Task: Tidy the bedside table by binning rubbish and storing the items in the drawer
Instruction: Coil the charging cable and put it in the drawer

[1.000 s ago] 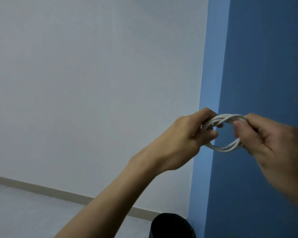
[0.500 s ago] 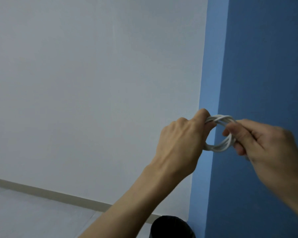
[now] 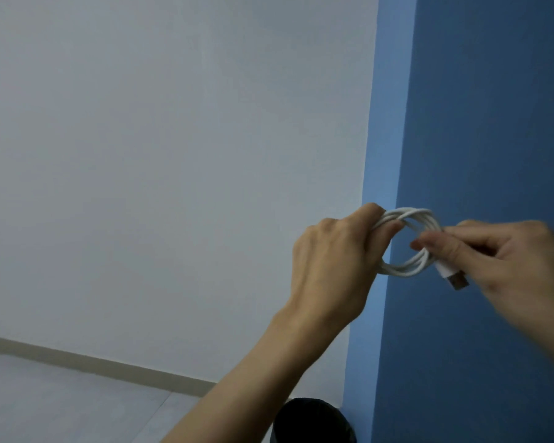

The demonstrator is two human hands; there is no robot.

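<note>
The left hand grips one side of a coiled white charging cable, its fingers curled and pressed together around the bundled loops, thumb tucked under them. The right hand is blurred, but its thumb and forefinger pinch the cable's loose end, just above the white plug with a metal USB tip, which pokes out below the fingers. The coil hangs in mid-air between both hands, in front of the corner where the pale grey wall meets the dark blue wall; nothing carries it, and neither the bedside table nor its drawer is in view. A round black bin shows at the bottom edge, well below the hands.

The step in hand looks like tucking the free end through the loop to lock the coil. The risk is that the stiff loops spring apart if the left grip loosens while the right hand threads the plug, and the bundle unravels. A dropped coil could also fall towards the bin, which sits almost beneath it.
</note>
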